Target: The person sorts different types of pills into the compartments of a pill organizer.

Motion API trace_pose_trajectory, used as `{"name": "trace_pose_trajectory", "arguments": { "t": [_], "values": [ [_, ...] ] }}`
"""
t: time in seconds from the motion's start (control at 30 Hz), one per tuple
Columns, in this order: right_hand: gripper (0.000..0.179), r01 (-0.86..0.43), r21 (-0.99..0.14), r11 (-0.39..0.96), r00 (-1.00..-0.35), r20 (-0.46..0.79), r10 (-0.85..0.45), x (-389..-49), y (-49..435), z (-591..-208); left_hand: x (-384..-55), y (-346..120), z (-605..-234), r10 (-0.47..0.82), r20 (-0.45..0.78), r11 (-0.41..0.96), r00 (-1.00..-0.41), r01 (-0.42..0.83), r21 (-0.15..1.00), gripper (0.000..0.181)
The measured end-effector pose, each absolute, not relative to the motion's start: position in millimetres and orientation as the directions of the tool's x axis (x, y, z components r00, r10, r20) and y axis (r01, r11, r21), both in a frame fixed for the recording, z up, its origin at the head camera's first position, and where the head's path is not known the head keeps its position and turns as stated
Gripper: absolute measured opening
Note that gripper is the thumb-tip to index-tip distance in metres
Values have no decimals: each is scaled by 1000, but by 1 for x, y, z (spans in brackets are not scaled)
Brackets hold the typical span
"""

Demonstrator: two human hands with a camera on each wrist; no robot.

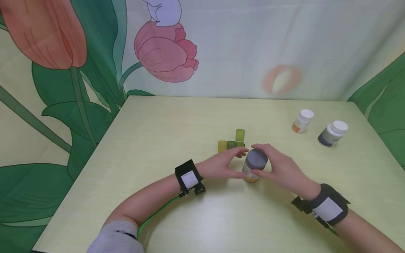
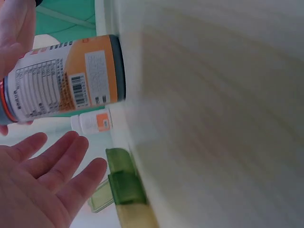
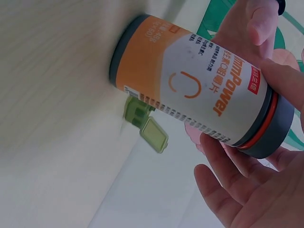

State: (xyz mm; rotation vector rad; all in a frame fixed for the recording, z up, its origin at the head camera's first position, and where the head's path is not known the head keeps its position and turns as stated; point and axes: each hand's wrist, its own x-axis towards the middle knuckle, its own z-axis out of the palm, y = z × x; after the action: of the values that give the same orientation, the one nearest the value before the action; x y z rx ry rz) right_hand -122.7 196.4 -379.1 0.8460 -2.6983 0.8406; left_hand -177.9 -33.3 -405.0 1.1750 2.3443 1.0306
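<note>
A supplement bottle point(image 1: 256, 160) with a dark grey lid and a white-and-orange label stands at the middle of the table. In the right wrist view the bottle point(image 3: 183, 83) shows its printed front, and its base is at the tabletop. My right hand point(image 1: 283, 170) grips it around the lid and upper side between thumb and fingers. On the other side, my left hand point(image 1: 223, 163) reaches toward it with fingers extended and spread. The left wrist view shows these fingers point(image 2: 66, 159) apart from the bottle. Just behind is a small green-and-yellow pill box point(image 1: 231, 144), one lid raised.
Two white-capped bottles stand at the back right: a small one point(image 1: 302, 121) with an orange label patch and a larger one point(image 1: 333, 133) with a dark label. A printed flower curtain point(image 1: 227, 52) hangs along the table's point(image 1: 171, 123) back edge.
</note>
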Motion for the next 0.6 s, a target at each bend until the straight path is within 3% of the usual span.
{"name": "trace_pose_trajectory", "arguments": {
  "t": [0.23, 0.6],
  "values": [
    [70, -614, -461, 641, -789, 370, -490, -120, 188, -382, -179, -26, -416, 808, -87, 394, -582, 425, 815, 74],
    [70, -593, -483, 644, -805, 367, -466, -120, 188, -385, -182, -13, -417, 822, -86, 379, -563, 428, 821, 57]
  ]
}}
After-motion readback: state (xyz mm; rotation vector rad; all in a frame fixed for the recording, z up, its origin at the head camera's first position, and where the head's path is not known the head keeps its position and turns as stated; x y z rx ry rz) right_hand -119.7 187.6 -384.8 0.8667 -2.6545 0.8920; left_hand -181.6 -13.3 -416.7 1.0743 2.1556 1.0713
